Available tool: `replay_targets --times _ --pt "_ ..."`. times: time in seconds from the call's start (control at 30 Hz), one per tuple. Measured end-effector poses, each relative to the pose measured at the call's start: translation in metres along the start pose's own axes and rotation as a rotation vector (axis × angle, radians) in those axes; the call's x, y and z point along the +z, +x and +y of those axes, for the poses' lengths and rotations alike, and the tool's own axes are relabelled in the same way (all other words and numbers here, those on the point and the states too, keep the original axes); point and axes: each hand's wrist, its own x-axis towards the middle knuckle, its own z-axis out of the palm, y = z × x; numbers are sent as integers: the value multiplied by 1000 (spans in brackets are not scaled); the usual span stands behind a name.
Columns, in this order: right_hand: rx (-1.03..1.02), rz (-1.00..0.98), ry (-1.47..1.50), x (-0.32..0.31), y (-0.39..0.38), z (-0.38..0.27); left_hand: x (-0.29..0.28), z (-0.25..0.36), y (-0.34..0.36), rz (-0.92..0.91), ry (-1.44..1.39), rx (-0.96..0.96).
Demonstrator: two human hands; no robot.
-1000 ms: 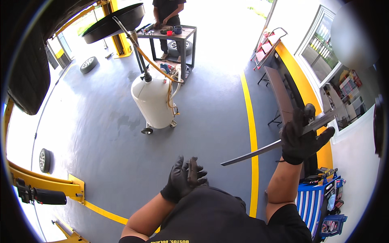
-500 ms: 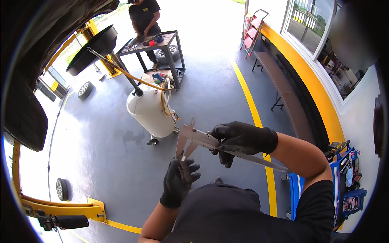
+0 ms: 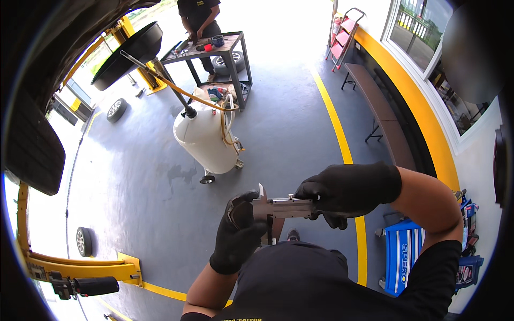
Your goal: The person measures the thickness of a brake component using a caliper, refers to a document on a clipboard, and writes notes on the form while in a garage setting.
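Observation:
Both my hands wear black gloves. My left hand (image 3: 234, 242) is closed round a dark flat part (image 3: 241, 213), which looks like a brake pad and is mostly hidden by fingers. My right hand (image 3: 347, 190) grips a metal vernier caliper (image 3: 284, 207) from the right, fingers curled over its bar. The caliper lies roughly level, its jaws at my left hand, against or very near the part; exact contact is unclear.
A white wheeled oil drainer (image 3: 203, 144) stands ahead. Behind it a person (image 3: 198, 16) works at a metal bench (image 3: 235, 38). A brown bench (image 3: 375, 107) lines the right wall; a blue tool cart (image 3: 404, 257) is low right, a yellow lift arm (image 3: 80, 270) low left.
My right hand has swung the caliper leftward from over the bench to the part in my left hand, turning it level. My left hand is raised slightly and curled more.

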Motion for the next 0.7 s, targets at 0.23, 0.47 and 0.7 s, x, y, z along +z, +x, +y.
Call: replay_targets --times 0.23,0.47,0.7 --pt "29 -40 -12 -1 -6 -13 -3 2 -4 -102 -41 -7" --pt "-8 -52 85 4 -8 -14 -5 6 -11 -140 -102 -5" --pt "-11 -57 51 6 -8 -14 -3 9 -13 -116 7 2"
